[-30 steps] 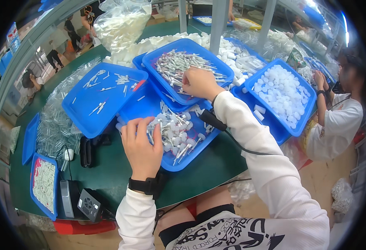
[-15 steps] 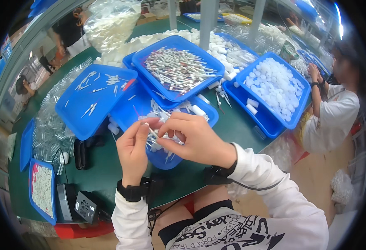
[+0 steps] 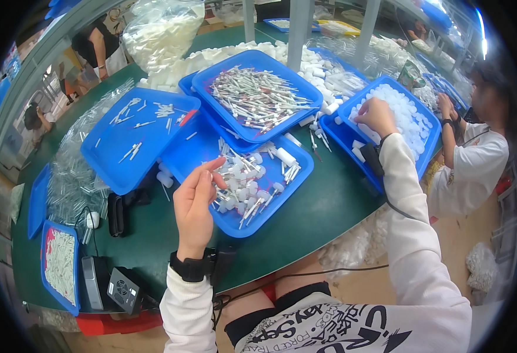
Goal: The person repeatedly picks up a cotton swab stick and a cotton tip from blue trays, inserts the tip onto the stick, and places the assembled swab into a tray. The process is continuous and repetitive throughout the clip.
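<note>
My left hand point(image 3: 193, 203) is held up over the near edge of a blue tray point(image 3: 235, 226), fingers drawn together. A small pale bit shows at its fingertips, too little to name. In that tray lie thin white sticks with translucent white caps point(image 3: 243, 182) on them. My right hand point(image 3: 379, 117) reaches into the blue tray at the right point(image 3: 411, 170), among loose white caps point(image 3: 399, 120). Its fingers point down and are pinched together; whatever lies between them is hidden.
A stacked blue tray point(image 3: 314, 97) holds a heap of thin white sticks point(image 3: 258, 97). Left of it a tilted blue tray point(image 3: 105, 170) carries a few sticks. Clear tubes point(image 3: 73, 159) pile at the left; metal posts point(image 3: 299, 35) rise behind. A co-worker point(image 3: 476, 147) sits at the right.
My right hand has left my left hand, where both were fingering a thin white stick, and moved right to the tray of caps. My left hand stays near its place.
</note>
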### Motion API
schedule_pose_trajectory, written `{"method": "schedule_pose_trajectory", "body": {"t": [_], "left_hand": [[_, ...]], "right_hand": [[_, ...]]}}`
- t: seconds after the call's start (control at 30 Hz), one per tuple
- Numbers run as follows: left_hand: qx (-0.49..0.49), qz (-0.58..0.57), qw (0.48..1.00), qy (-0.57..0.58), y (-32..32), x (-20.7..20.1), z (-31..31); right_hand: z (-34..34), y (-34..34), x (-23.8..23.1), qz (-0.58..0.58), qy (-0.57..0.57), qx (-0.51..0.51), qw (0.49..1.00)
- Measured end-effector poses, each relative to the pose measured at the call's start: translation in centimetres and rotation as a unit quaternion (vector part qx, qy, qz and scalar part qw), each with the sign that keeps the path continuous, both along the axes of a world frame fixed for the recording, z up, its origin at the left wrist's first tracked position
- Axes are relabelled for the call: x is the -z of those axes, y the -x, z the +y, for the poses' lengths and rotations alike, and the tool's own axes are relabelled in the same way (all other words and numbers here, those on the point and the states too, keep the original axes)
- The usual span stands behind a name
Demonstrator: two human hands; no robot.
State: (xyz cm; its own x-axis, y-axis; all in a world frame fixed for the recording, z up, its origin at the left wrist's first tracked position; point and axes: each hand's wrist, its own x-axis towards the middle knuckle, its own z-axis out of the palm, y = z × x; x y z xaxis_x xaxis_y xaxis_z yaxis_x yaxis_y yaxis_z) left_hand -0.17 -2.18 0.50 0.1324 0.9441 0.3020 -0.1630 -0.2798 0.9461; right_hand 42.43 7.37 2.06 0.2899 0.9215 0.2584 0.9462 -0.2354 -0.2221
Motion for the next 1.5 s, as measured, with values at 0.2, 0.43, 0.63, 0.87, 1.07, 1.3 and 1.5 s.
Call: {"method": "schedule_pose_trajectory", "body": {"t": [0.2,0.43,0.63,0.87,1.07,1.3,1.5], "left_hand": [[-0.058,0.08,0.995,-0.033,-0.9,-1.0,-0.7],[-0.101,0.119,0.986,-0.057,-1.4,-1.0,-1.2],[-0.119,0.066,0.99,-0.038,-1.2,-0.9,-1.2],[-0.161,0.053,0.984,-0.052,-1.4,-0.2,-0.6],[-0.179,0.095,0.976,-0.082,-1.5,-0.2,-0.6],[-0.213,0.117,0.962,-0.121,-1.7,-0.1,-0.6],[-0.223,0.133,0.955,-0.141,-1.7,0.2,-0.5]], "right_hand": [[1.0,-0.1,1.0,-0.013,-0.054,-0.011,0.998],[-2.7,8.1,-3.8,0.119,-0.253,-0.169,0.945],[-5.9,21.6,-4.2,0.581,0.035,-0.451,0.676],[-4.7,24.1,-1.1,0.706,0.138,-0.414,0.558],[-5.2,23.8,0.0,0.713,0.147,-0.447,0.52],[-5.9,24.0,0.4,0.654,0.121,-0.507,0.548],[-5.9,24.0,0.5,0.649,0.12,-0.511,0.55]]}}
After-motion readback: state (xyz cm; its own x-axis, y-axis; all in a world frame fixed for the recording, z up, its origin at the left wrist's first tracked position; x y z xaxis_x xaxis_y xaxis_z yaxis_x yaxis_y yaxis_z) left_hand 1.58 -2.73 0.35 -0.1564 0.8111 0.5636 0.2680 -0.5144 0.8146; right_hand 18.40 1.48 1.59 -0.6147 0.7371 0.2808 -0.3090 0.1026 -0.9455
